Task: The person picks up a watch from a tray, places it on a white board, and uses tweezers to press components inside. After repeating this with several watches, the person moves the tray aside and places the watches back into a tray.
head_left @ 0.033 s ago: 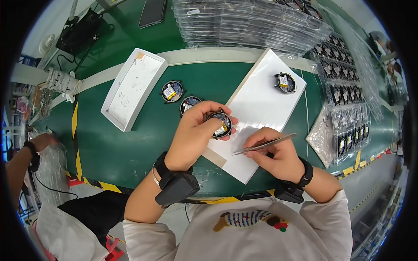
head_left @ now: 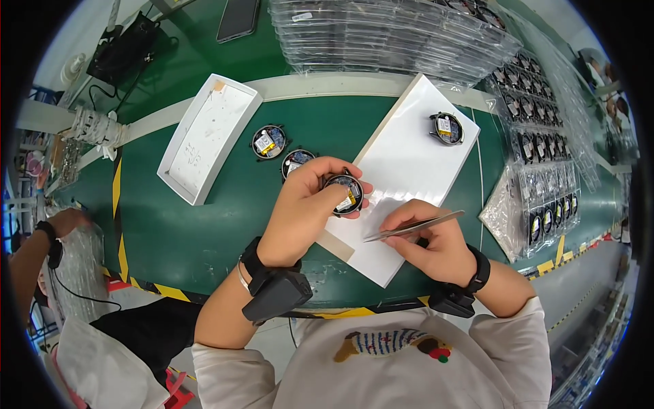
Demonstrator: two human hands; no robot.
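Note:
My left hand [head_left: 297, 211] grips an open round watch case [head_left: 350, 203] by its rim, its dark circuit board and a yellow-and-white part showing. In my right hand [head_left: 434, 253] are metal tweezers [head_left: 436, 219], their tips pointing left above a white board [head_left: 395, 174], apart from the watch case. A second open watch case [head_left: 296, 161] lies partly hidden behind my left hand. Farther left rests another watch case [head_left: 268, 142], and one more watch case [head_left: 447, 129] sits on the far end of the white board.
An open white box [head_left: 210, 140] stands on the green table to the left. Stacked clear plastic trays [head_left: 381, 37] rise at the back. Trays holding several watch cases [head_left: 538, 146] are on the right. A phone [head_left: 238, 19] lies far back. Another person's hand [head_left: 68, 221] is at the far left.

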